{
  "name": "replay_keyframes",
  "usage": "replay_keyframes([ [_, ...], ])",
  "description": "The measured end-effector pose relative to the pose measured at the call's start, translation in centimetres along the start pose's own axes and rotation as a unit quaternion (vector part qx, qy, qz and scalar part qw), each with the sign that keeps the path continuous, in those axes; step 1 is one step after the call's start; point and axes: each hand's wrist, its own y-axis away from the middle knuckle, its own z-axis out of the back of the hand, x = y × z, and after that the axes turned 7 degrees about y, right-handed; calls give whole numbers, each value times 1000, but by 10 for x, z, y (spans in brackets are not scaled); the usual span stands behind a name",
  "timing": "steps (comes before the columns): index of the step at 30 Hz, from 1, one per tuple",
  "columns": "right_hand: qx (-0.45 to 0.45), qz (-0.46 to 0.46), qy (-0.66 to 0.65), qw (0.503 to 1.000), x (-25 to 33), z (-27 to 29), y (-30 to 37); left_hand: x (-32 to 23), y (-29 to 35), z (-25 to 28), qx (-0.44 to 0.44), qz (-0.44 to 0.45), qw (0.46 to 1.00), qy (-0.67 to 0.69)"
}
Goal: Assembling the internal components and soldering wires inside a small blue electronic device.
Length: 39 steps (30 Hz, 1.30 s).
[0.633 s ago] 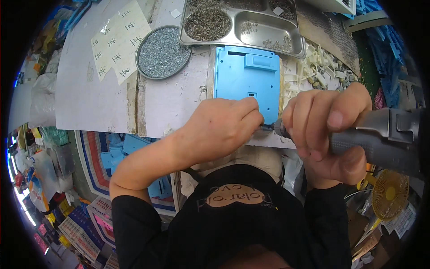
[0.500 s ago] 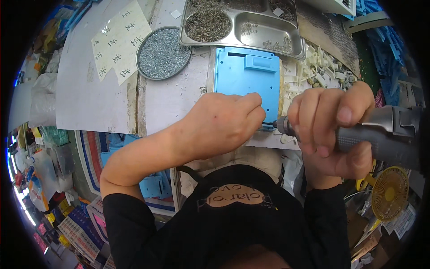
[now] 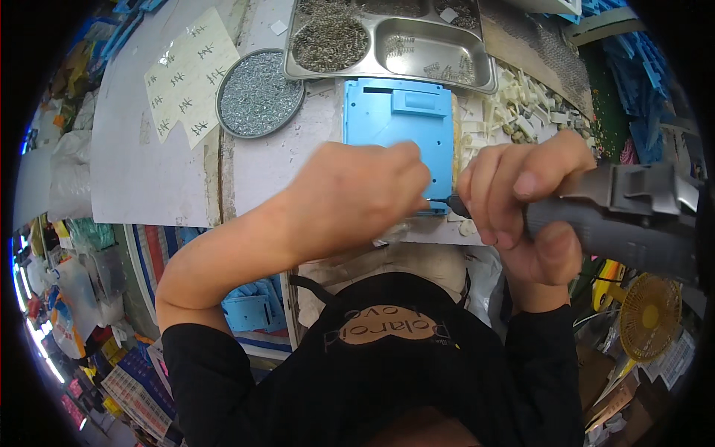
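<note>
My right hand (image 3: 521, 197) is wrapped round a grey electric screwdriver (image 3: 618, 231), held nearly level with its dark bit pointing left. The bit's tip lies at the near right corner of a light blue plastic panel (image 3: 380, 123) on the table. Close to that tip, the fingers of my left hand (image 3: 365, 190) are curled together over the panel's near part. The left hand is slightly blurred, and what its fingertips hold, if anything, is hidden.
Beyond the panel stands a steel compartment tray (image 3: 488, 80) with small springs. A round dish of small screws (image 3: 261, 93) sits to its left, beside a marked paper sheet (image 3: 186, 82). White plastic parts (image 3: 514, 104) lie at the right. A yellow fan (image 3: 649, 316) stands lower right.
The table things and the screwdriver appear a little further left in view. My left hand has shifted slightly and is now blurred. The right hand keeps its grip on the screwdriver.
</note>
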Motion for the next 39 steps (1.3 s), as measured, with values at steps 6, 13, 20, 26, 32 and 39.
replay_keyframes([
  [6,31,46,-31,998,-18,24,28,14,22,-13,-38,77,991,107],
  [13,-47,15,31,998,-29,8,35,17,18,-31,-65,12,985,156],
  [20,73,145,89,983,-42,13,27,21,36,-52,-102,7,992,76],
  [26,44,132,-14,990,-37,21,0,26,38,-54,-107,2,991,78],
  [32,97,133,95,982,-48,14,-9,27,38,-51,-102,6,988,119],
  [39,65,110,77,989,-47,37,-44,27,39,-50,-101,9,986,135],
])
